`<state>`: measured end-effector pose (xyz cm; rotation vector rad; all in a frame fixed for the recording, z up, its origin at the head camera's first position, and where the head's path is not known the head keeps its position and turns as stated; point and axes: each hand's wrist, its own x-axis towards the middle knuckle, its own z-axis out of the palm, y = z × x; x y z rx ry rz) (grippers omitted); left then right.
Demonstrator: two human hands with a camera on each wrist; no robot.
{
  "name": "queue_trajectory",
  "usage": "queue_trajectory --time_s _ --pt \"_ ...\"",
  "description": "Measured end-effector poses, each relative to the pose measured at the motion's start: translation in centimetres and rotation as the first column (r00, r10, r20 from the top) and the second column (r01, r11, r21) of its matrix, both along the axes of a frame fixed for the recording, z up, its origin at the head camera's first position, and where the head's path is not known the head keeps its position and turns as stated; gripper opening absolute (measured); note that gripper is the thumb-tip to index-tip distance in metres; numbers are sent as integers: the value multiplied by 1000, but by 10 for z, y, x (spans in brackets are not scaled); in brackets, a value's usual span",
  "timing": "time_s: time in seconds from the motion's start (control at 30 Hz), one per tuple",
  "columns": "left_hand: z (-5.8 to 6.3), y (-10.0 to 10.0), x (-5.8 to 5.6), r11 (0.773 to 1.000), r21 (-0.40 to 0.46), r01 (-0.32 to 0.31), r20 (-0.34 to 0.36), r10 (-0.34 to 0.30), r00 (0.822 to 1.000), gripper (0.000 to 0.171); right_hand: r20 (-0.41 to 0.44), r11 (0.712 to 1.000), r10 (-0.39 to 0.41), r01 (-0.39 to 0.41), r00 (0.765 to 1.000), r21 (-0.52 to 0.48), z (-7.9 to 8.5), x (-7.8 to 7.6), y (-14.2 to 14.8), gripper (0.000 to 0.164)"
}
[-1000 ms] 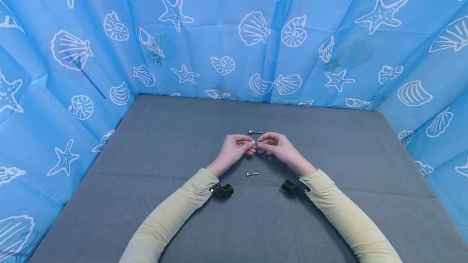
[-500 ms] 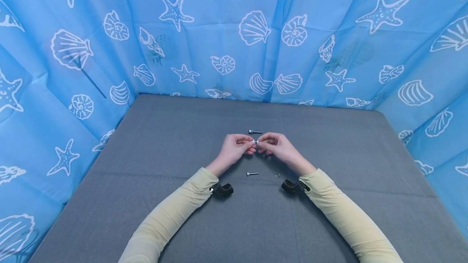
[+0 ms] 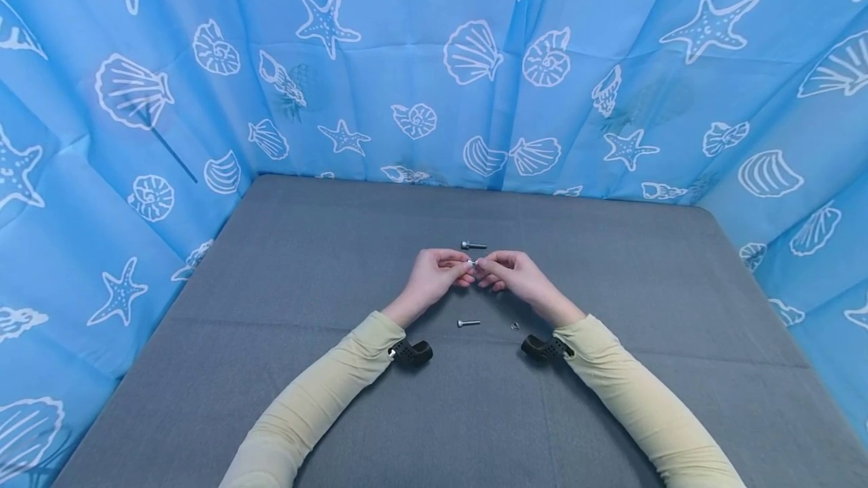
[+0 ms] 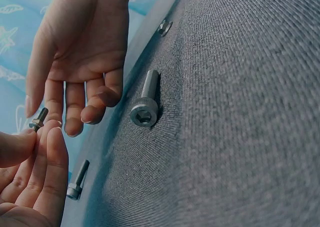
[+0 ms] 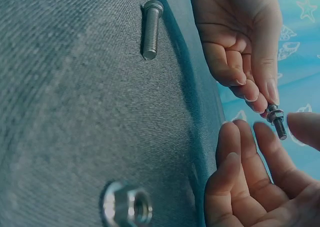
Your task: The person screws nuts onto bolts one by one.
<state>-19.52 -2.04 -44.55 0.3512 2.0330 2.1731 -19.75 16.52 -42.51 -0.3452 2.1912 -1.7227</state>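
Note:
My left hand pinches the head end of a small metal bolt between thumb and fingertips, its threaded tip pointing toward my right hand. A flange nut sits around the shank, close to the left fingertips. My right hand surrounds the free end: in the right wrist view its thumb and index finger stand apart on either side of the tip, the other fingers loosely bent. Below the hands lie a socket-head bolt and a loose flange nut. Another socket-head bolt lies just beyond the fingertips.
A grey cloth-covered table carries everything. Behind it and along both sides hangs a blue curtain with white shells and starfish. Black wrist mounts extend inward from both sleeves, low over the cloth.
My right thumb and fingertips shift slightly around the bolt's free end and now stand apart from it. The left hand keeps its place, and the loose pieces have not moved.

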Motion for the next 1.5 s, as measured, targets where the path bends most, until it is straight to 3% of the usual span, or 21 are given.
queue_trajectory --time_s 0.27,0.83,1.1,1.33,1.5 --pt "0 -2 0 1000 -2 -16 21 16 1000 14 -36 1000 9 -9 999 -1 -2 0 0 26" --pt "5 -3 0 999 36 -18 22 17 1000 16 22 1000 -6 7 1000 -27 -3 -1 -3 29" --pt "5 -4 -1 999 38 -17 37 15 999 18 -74 997 -34 29 997 -65 -3 -2 -2 25" --pt "4 -2 -1 999 41 -16 30 14 999 15 -38 999 -31 30 999 -14 0 -1 -4 25" --pt "4 -2 -1 999 46 -15 24 14 1000 15 -42 999 -31 30 999 -35 -3 -2 -3 27"
